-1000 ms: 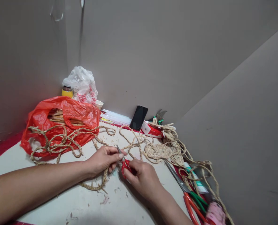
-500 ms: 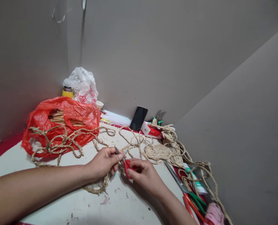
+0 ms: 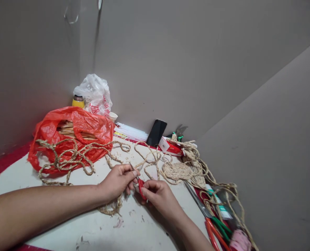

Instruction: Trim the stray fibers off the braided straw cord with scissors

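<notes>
Scissors (image 3: pixel 141 189) sit just above the desk (image 3: pixel 134 232), right hand (image 3: pixel 160 196) pinching their red handles, left hand (image 3: pixel 119 182) closed on braided rope (image 3: pixel 110 211) by the blades (exact grip hidden): best keep rope taut, fingertips clear.

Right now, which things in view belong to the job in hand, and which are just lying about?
In use, it seems:
small red-handled scissors, held in the right hand
braided cord at the left hand

Probably just lying about:
black phone
yellow bottle
white plastic bag
white cup
</notes>
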The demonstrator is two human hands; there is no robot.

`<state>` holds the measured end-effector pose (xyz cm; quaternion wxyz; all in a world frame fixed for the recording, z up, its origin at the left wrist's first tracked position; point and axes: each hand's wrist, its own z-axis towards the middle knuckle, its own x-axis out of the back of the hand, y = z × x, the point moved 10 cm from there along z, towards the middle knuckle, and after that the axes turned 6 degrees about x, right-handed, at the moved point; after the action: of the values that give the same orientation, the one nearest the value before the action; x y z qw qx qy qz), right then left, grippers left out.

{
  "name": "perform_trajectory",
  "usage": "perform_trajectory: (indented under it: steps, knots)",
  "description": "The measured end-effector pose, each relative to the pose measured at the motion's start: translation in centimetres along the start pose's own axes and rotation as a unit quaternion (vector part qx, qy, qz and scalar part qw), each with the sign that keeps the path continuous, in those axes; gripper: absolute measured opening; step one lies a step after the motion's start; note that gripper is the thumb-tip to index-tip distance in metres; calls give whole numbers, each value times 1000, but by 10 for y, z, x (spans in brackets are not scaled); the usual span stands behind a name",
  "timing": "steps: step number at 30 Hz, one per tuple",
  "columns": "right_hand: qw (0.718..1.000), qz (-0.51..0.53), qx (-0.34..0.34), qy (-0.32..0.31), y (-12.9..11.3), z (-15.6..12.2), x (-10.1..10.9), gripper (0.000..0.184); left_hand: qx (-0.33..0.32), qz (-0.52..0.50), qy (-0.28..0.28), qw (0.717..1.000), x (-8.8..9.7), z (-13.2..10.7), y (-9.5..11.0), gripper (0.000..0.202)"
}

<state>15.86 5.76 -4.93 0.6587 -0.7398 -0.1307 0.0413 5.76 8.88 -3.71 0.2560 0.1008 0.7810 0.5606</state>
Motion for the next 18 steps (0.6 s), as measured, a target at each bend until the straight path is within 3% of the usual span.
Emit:
perform_trajectory:
  steps: [3,7,14,18]
  knots:
    - [999,25,-20,-38,1,-1,-4,32,-8,2,-20,1000,-5,-1,1,39]
    - [994,60,-39,-81,0,-2,-6,46,-5,-3,-44,999,-13,-4,3,41]
    - [998,27,13,50,3,2,5,31,4,-23,-6,1000,-2,1,2,39]
    - [999,53,-6,-5,3,2,-4,33,-8,-25,-6,1000,-3,0,3,39]
